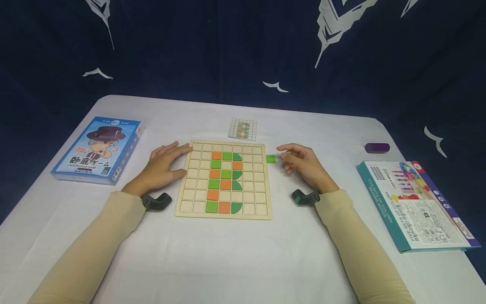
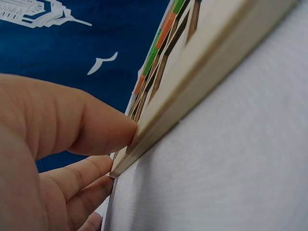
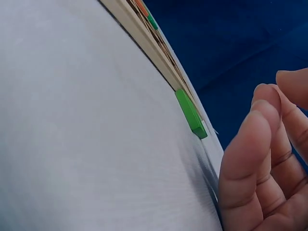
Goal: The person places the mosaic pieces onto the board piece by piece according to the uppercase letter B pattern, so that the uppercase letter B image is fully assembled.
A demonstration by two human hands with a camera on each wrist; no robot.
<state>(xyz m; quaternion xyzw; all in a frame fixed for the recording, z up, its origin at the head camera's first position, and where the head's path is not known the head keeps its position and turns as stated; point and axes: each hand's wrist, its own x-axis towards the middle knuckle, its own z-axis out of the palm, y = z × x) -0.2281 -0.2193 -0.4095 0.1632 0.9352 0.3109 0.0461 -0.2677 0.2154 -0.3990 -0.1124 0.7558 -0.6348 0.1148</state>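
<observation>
A wooden grid board [image 1: 188, 195] lies flat on the table, its middle columns filled with orange and green square tiles and several green quarter-round tiles. My left hand [image 1: 161, 165] rests at the board's left side, thumb and index finger touching the edge; in the left wrist view the thumb [image 2: 103, 125] lies against the rim. One loose green square tile [image 1: 271, 159] sits on the cloth close by the right edge of the board. Just right of that tile is my right hand [image 1: 301, 164], fingers loosely bent, with nothing in them. In the right wrist view the tile [image 3: 191, 114] stands apart from the fingertips.
A small pattern card [image 1: 243, 128] lies behind the board. To the left is a blue game box [image 1: 99, 150]; to the right are a white and teal box [image 1: 415, 207] and a dark purple cylinder-like object [image 1: 377, 147]. A dark blue curtain [image 1: 212, 50] hangs behind the table.
</observation>
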